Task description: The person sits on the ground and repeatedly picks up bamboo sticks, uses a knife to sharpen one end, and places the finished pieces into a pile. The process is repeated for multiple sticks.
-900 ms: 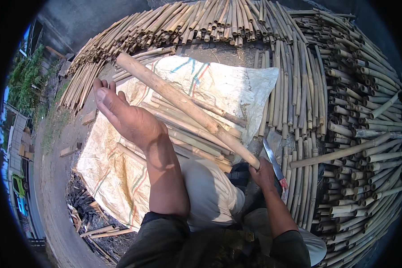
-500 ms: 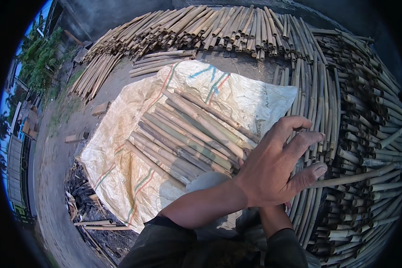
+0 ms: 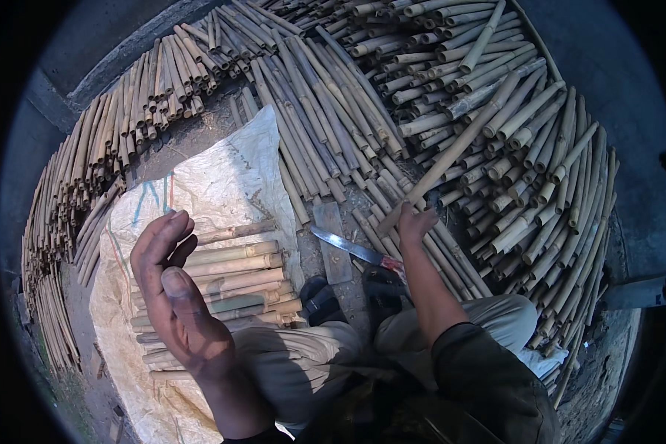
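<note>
My right hand (image 3: 416, 224) is wrapped round the near end of a long bamboo pole (image 3: 462, 144), which slants away to the far right over the stacked bamboo. Beneath my right forearm lies a long knife (image 3: 348, 246) with a bright blade and a reddish handle, the handle partly covered by the arm. My left hand (image 3: 174, 296) is raised over a pale woven sack (image 3: 207, 155), fingers curved, thumb apart and nothing in the grasp. Below it, several cut bamboo pieces (image 3: 237, 265) lie side by side on the sack, partly hidden by the hand.
A flat wooden board (image 3: 334, 244) lies by my sandalled feet (image 3: 322, 300). Large bamboo piles stand at the right (image 3: 525, 185) and far left (image 3: 118, 122). More poles (image 3: 318, 111) lie between sack and right pile. A dark wall (image 3: 592, 66) rises behind.
The view has swung to the right. My left hand, earlier crossed over my right arm, is now apart on the left. My right hand, earlier hidden, now shows gripping the bamboo pole.
</note>
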Tool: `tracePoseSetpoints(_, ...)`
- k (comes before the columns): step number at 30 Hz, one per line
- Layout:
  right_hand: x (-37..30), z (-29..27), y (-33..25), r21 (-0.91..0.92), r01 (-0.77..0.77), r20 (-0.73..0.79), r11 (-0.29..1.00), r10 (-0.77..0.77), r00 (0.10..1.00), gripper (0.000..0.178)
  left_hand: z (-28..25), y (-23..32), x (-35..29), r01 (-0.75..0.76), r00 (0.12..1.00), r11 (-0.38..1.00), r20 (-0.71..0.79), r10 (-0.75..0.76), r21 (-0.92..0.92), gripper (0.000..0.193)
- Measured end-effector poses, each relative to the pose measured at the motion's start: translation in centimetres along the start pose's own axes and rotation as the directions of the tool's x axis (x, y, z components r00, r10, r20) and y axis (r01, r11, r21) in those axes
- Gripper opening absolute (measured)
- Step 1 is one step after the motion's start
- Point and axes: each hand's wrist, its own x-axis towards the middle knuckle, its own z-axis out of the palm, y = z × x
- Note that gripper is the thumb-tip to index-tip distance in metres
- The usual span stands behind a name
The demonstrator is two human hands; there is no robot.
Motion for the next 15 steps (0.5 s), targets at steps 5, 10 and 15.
tracePoseSetpoints(5, 4.5, 0.1, 0.8, 0.348, -0.338, 0.269, 0.874, 0.252, 0.93, 0.064, 0.9, 0.2, 0.1, 0.001, 0.997, 0.999, 0.083, 0.002, -0.037, 0.054)
tracePoseSetpoints(10, 6.0, -0.3, 0.4, 0.214, -0.292, 0.199, 0.932, 0.251, 0.947, 0.05, 1.5, 0.3, 0.2, 0.066, 0.989, 0.997, 0.132, -0.061, -0.038, 0.052)
tracePoseSetpoints(15, 5.4, -1.6, -2.0, 0.529, -0.387, 0.313, 0.755, 0.25, 0.916, 0.044, 2.1, -0.5, 0.4, 0.121, 0.977, 0.99, 0.182, -0.106, -0.073, 0.045)
